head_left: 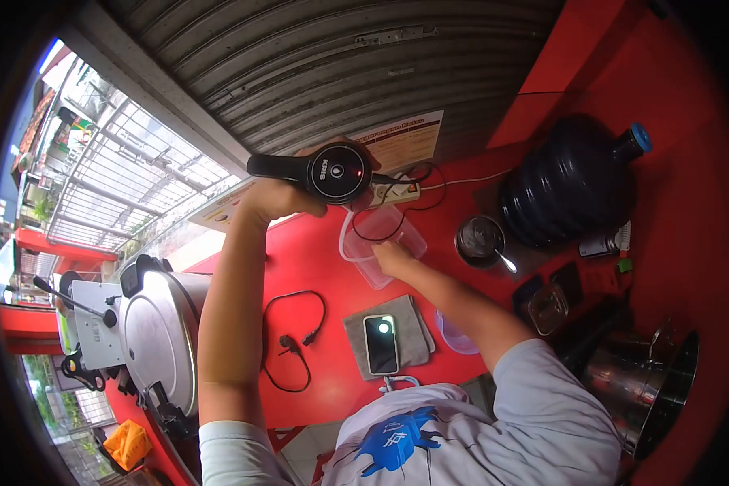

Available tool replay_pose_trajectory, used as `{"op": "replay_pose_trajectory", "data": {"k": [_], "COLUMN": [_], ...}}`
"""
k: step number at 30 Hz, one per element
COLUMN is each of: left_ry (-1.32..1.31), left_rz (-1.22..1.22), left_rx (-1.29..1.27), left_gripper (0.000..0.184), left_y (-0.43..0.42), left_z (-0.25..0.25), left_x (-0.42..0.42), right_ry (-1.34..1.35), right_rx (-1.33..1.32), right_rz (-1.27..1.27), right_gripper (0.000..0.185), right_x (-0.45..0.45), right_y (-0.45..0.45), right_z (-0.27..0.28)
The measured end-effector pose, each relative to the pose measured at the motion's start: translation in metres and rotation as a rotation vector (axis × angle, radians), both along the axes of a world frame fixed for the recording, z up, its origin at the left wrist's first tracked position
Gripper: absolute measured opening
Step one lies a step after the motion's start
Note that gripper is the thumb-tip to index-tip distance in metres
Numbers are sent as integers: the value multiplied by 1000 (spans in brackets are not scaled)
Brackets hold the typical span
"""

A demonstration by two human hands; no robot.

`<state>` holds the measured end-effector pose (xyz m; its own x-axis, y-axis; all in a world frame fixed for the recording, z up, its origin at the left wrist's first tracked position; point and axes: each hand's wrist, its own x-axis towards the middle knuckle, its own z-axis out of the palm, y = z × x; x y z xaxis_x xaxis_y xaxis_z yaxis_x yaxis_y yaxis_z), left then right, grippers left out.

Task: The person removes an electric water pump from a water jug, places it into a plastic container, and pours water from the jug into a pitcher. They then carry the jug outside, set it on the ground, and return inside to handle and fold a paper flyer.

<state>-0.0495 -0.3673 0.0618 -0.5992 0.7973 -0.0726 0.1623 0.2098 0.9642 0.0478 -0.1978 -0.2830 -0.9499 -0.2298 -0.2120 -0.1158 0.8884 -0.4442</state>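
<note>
My left hand (pixel 271 200) is raised and wrapped round a black KRIS electric water pump (pixel 338 172), which has a round top, a dark spout and a red light. A thin black cable (pixel 444 188) runs from the pump's side and loops over the table. My right hand (pixel 394 257) has curled fingers at the edge of a clear plastic container (pixel 373 228), seemingly gripping it; the fingertips are partly hidden. A white power strip (pixel 400 193) lies just behind the container.
A large dark water jug (pixel 571 182) lies on its side at right, near a metal bowl (pixel 479 241) with a spoon. In front are a phone (pixel 381 344) on a grey cloth (pixel 415 340) and a black power cord (pixel 306 368). A big lidded metal appliance (pixel 164 344) stands left; a steel pot (pixel 624 377), right.
</note>
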Motion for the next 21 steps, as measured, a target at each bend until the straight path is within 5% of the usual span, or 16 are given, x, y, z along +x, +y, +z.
{"op": "replay_pose_trajectory", "data": {"k": [5, 7, 8, 10, 12, 14, 18, 20, 21], "left_ry": [-59, -58, 19, 25, 14, 12, 31, 28, 47], "left_rz": [-28, 20, -51, 86, 100, 72, -92, -46, 3], "left_rx": [-5, 41, 143, -101, -163, -99, -28, -18, 11], "left_gripper": [77, 75, 73, 49, 46, 47, 72, 70, 60], "left_y": [-15, -3, -4, -4, 2, 7, 33, 37, 38], "left_z": [-47, -11, -40, -8, 3, 7, 31, 32, 32], "left_x": [-24, -8, -28, -20, -23, -22, -15, -10, -7], "right_ry": [-23, 28, 85, 439, 917, 1332, 1045, 731, 903], "right_rx": [-142, -350, -463, -869, -791, -644, -543, -695, -660], "right_rz": [-123, -274, -357, -418, -523, -351, -97, -53, -38], "right_gripper": [22, 23, 22, 16, 16, 23, 26, 20, 14], "right_x": [8, 4, 1, 0, 7, 18, 16, 8, 5], "right_y": [40, 55, 63, 75, 81, 81, 72, 72, 70], "right_z": [86, 129, 147, 185, 239, 314, 361, 360, 362]}}
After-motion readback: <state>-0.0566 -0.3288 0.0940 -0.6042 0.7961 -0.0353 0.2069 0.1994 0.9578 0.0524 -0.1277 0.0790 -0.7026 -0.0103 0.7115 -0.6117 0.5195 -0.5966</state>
